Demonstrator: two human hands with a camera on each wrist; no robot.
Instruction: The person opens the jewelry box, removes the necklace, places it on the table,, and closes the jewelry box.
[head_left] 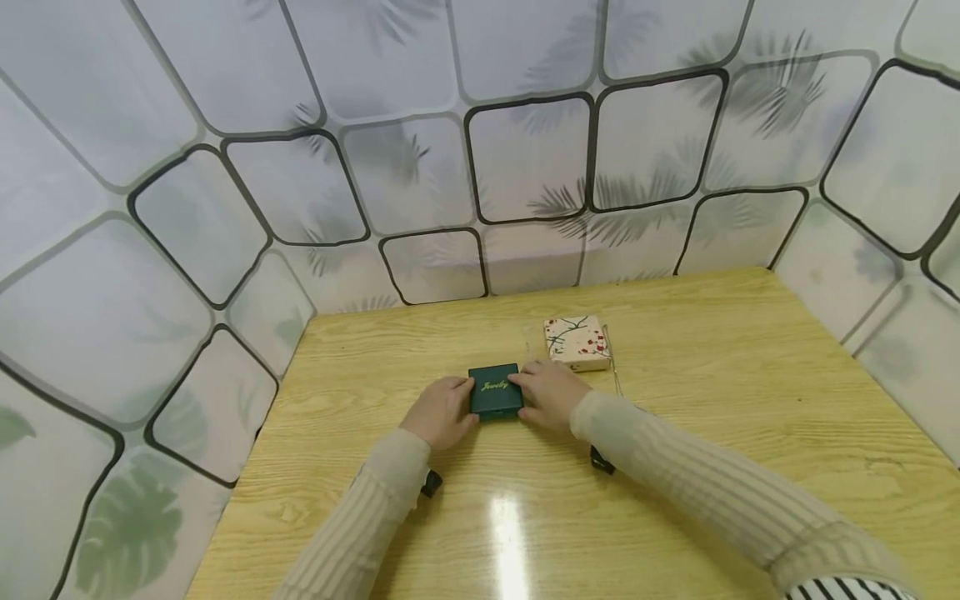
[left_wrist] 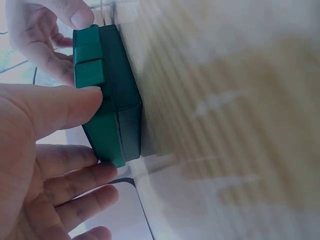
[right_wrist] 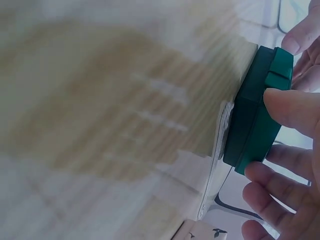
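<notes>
A dark green jewelry box (head_left: 496,392) with gold "Jewelry" lettering on its lid lies on the wooden table, lid down. My left hand (head_left: 442,411) holds its left side, the thumb at the front edge and fingertips along the side. On the right side my right hand (head_left: 551,395) grips it the same way, thumb in front. In the left wrist view, a ribbed clasp (left_wrist: 89,57) shows on the front of the box between the two thumbs. The inside of the box is hidden.
Behind my right hand lies a cream box (head_left: 577,342) with red blossoms and dark branches. A thin silver chain (head_left: 613,367) runs along its right side. Patterned fabric walls (head_left: 420,183) enclose the wooden table (head_left: 720,367) at the back and sides.
</notes>
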